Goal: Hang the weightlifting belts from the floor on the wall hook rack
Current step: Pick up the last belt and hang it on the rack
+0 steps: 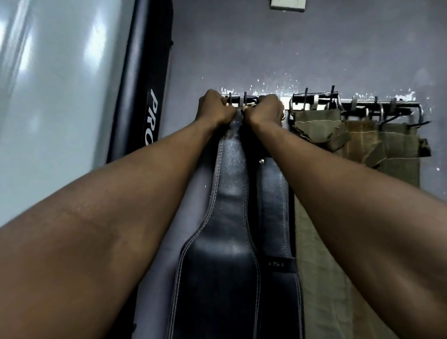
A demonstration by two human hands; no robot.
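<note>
Black leather weightlifting belt (pixel 230 221) gripped at its narrow top end, up against the left end of the wall hook rack (pixel 322 103). Left hand (pixel 215 108) curled tight around the upper left of the strap; right hand (pixel 266 109) clenched just beside it on the buckle end, a bit of metal buckle (pixel 283 116) showing at the edge of the fist. Knuckles of both hands right at the first two dark hooks (pixel 238 97); whether the strap sits over a hook cannot be told, fingers in the way. Below the fists, belt hanging straight down the grey wall (pixel 299 52) between the two forearms, widening into the stitched back panel lower down. A second black leather length (pixel 277 207) hanging just to its right, with a rivet near the top and a small "S" size tag lower down; same belt or another, cannot tell.

Further right along the rack, olive canvas belts (pixel 359 139) draped from metal rings over other hooks, overlapping one another. Chipped white paint on the wall above the rack. White wall socket (pixel 288 0) high on the wall. At left, a dark padded upright (pixel 141 89) with partial white lettering "PRO", beside a glossy pale panel (pixel 47 84).
</note>
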